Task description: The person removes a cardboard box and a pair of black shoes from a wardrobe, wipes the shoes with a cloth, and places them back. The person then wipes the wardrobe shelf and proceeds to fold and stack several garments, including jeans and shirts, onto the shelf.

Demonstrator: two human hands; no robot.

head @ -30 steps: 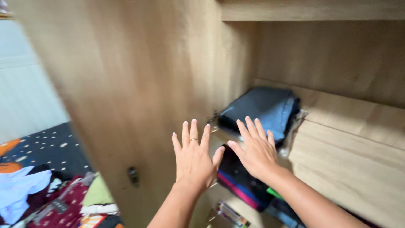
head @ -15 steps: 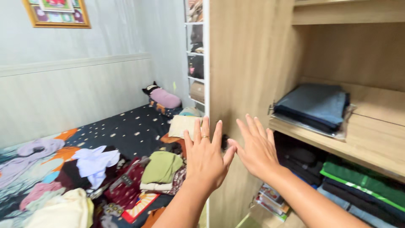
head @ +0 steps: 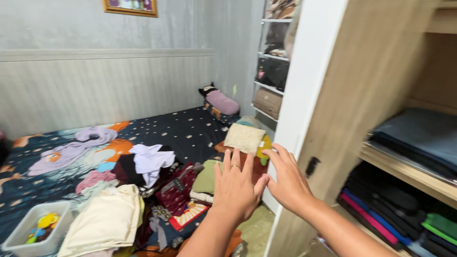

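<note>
My left hand is held out flat with its fingers spread and a ring on one finger; it holds nothing and hovers over folded clothes on the bed. Beside it, my right hand is also open and empty, in front of the edge of the wooden wardrobe door. A folded dark blue stack lies on the wardrobe shelf at right, apart from both hands.
A dark starry bedsheet is strewn with loose clothes, a cream pile and a white garment. A clear plastic bin sits bottom left. Folded stacks fill the lower shelf. A plush toy lies by white shelves.
The view has swung left, from the wardrobe interior to the bed. Both hands have pulled away from the folded stack on the shelf and stay open.
</note>
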